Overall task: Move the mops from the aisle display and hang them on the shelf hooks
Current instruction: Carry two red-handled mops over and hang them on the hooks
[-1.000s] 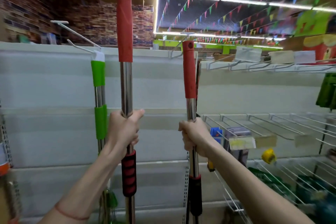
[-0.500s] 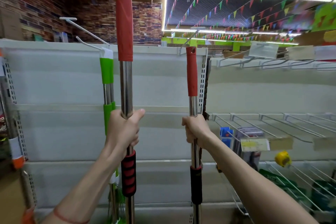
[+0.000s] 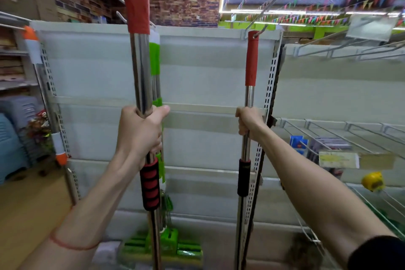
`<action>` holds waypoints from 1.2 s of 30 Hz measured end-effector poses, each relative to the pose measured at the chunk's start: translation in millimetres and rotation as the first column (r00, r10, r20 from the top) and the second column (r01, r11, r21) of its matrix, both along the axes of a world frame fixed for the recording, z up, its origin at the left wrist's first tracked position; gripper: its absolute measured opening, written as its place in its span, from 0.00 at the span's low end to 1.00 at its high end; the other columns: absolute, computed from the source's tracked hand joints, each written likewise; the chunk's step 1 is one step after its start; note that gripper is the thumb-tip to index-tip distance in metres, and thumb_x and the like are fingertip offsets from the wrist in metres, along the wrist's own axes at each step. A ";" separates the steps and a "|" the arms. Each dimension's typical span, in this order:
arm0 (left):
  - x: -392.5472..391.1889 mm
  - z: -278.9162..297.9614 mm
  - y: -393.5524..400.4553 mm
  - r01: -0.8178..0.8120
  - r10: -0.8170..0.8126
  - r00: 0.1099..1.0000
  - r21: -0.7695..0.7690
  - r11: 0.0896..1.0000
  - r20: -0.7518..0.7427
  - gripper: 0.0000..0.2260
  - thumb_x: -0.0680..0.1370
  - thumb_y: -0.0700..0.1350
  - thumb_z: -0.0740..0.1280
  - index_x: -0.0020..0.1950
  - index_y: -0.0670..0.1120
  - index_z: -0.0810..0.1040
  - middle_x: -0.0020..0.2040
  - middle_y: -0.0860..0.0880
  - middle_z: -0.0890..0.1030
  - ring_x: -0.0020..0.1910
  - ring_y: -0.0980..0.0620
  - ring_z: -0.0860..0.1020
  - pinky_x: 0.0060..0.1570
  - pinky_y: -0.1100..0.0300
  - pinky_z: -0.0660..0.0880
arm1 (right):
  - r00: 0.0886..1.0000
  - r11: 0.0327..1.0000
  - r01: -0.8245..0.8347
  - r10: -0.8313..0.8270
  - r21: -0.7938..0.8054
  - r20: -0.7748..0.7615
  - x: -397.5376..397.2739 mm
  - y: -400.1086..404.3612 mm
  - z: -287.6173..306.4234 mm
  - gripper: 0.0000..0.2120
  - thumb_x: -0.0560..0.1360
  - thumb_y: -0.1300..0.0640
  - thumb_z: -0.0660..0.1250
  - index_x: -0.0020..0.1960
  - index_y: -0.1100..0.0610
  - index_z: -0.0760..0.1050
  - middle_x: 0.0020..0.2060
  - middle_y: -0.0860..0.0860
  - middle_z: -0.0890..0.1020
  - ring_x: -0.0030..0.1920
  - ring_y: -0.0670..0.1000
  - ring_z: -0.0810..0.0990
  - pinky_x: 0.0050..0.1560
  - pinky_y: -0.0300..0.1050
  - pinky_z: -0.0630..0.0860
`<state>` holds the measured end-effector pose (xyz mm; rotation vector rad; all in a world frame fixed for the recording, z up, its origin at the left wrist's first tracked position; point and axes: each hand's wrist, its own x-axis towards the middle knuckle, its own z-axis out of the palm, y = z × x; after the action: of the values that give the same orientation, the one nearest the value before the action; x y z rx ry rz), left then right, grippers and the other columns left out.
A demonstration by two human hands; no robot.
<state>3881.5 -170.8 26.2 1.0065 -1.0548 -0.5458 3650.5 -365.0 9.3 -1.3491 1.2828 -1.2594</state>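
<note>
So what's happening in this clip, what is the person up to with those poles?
A person stands facing a white store shelf panel, holding two red-handled mops upright, one in each hand. The left hand grips the steel shaft of the nearer mop, whose top runs out of frame. The right hand grips the second mop, whose red handle tip sits right at a metal hook on the shelf's top edge; whether it is fully hooked is unclear. A green-handled mop already hangs behind the left one.

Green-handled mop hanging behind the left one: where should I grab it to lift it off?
Take the green-handled mop on its bare steel shaft between the two green sleeves, coming from the right side; the left hand and its red-handled steel mop block the front and left. It hangs upright.
</note>
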 end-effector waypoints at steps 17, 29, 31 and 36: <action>85.7 4.1 16.2 -0.232 0.230 0.972 -0.026 0.972 -0.050 0.25 0.77 0.49 0.68 0.21 0.49 0.66 0.17 0.56 0.58 0.12 0.58 0.55 0.20 0.72 0.57 | 0.999 1.000 0.029 -0.030 0.007 0.034 16.6 -82.4 -0.8 0.07 0.74 0.65 0.59 0.39 0.56 0.67 0.26 0.51 0.65 0.24 0.50 0.63 0.27 0.41 0.63; 130.1 6.3 37.0 -0.301 0.299 0.953 0.045 0.953 0.042 0.19 0.66 0.60 0.68 0.31 0.52 0.61 0.17 0.57 0.57 0.12 0.58 0.54 0.22 0.68 0.51 | 0.994 0.991 0.106 -0.109 -0.078 -0.032 13.3 -104.7 -3.9 0.05 0.73 0.64 0.60 0.39 0.59 0.69 0.25 0.54 0.67 0.23 0.53 0.66 0.27 0.43 0.66; 129.5 3.6 42.8 -0.277 0.275 0.961 0.053 0.959 0.040 0.20 0.65 0.61 0.68 0.28 0.53 0.60 0.16 0.57 0.58 0.11 0.58 0.54 0.22 0.68 0.50 | 0.992 0.989 0.123 -0.126 -0.085 -0.028 12.9 -108.3 -5.0 0.05 0.73 0.64 0.60 0.38 0.59 0.69 0.26 0.55 0.67 0.24 0.52 0.66 0.27 0.44 0.65; 123.6 -12.5 49.2 -0.374 0.369 0.922 0.021 0.927 0.112 0.17 0.81 0.46 0.68 0.34 0.50 0.68 0.17 0.58 0.67 0.15 0.61 0.65 0.19 0.71 0.64 | 0.983 0.980 0.171 -0.177 -0.106 -0.054 12.4 -115.1 -6.7 0.03 0.71 0.62 0.60 0.39 0.59 0.69 0.27 0.55 0.69 0.24 0.54 0.68 0.27 0.44 0.67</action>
<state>4005.1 -121.6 13.7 1.2497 -0.9160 -0.2047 3662.9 -480.2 2.6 -1.3807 1.4234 -1.4274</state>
